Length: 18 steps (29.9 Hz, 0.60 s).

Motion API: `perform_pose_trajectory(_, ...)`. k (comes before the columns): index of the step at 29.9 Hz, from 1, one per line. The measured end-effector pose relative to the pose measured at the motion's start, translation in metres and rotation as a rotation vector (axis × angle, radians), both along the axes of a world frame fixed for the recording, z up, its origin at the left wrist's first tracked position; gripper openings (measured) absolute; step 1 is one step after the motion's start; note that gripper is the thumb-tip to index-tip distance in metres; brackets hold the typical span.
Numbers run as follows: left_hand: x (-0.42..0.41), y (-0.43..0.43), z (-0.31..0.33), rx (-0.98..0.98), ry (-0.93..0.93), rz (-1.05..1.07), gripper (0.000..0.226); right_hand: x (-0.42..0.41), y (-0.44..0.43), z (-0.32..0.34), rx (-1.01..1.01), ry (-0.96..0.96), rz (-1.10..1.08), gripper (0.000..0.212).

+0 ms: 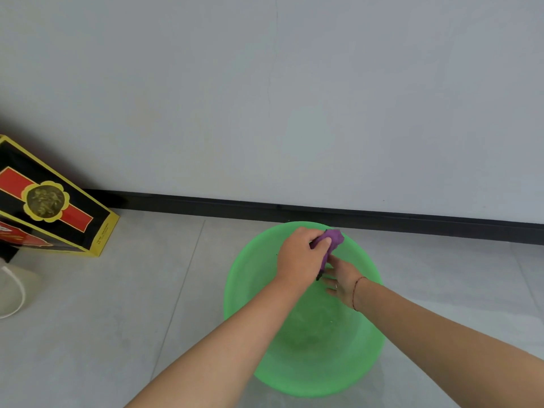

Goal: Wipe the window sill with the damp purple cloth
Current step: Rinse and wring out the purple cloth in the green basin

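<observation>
A purple cloth (334, 238), bunched and twisted, is held over a green plastic basin (244, 278) that stands on the floor. My left hand (298, 259) is closed around the cloth's upper part. Just below it, my right hand (343, 279) grips the lower end of the twist, where a dark tip of cloth pokes out. A thin red string circles my right wrist. The window sill is not in view.
A grey wall with a black skirting board (412, 223) runs behind the basin. A black, yellow and red carton (50, 201) leans at the left. A pale bucket with a white handle (13, 293) sits at the left edge. The floor is grey tile.
</observation>
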State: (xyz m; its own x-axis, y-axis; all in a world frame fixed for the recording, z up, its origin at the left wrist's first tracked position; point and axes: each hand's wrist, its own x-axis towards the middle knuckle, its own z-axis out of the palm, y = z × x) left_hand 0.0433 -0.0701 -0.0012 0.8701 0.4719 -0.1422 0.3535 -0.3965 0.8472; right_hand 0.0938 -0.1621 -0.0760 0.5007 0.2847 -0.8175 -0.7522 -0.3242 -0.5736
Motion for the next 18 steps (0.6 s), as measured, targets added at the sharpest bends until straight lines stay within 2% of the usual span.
perform_pose_trajectory(4, 0.0, -0.014, 0.006, 0.022, -0.15, 0.136, 0.012, 0.006, 0.003, -0.003, 0.099, 0.039, -0.188, 0.039)
perform_pose_trajectory(8, -0.001, -0.02, 0.004, -0.01, -0.171, 0.348, 0.015, 0.007, 0.0, -0.008, 0.203, 0.121, -0.166, 0.035)
perform_pose_trajectory(10, -0.004, -0.014, -0.004, 0.008, -0.048, 0.484, 0.019, 0.008, -0.006, -0.011, 0.19, 0.123, -0.11, 0.03)
perform_pose_trajectory(12, -0.011, -0.004, -0.018, 0.012, 0.124, 0.57, 0.02, 0.011, -0.009, -0.013, 0.09, 0.028, -0.038, 0.02)
perform_pose_trajectory(14, -0.021, 0.007, -0.036, -0.04, 0.263, 0.592, 0.019, 0.012, -0.008, -0.014, -0.057, -0.132, 0.063, 0.009)
perform_pose_trajectory(16, -0.029, 0.016, -0.054, -0.068, 0.424, 0.57, 0.015, 0.01, -0.006, -0.018, -0.238, -0.329, 0.187, 0.018)
perform_pose_trajectory(18, -0.033, 0.02, -0.067, -0.083, 0.629, 0.551, 0.028, 0.005, -0.002, -0.019, -0.429, -0.522, 0.337, 0.013)
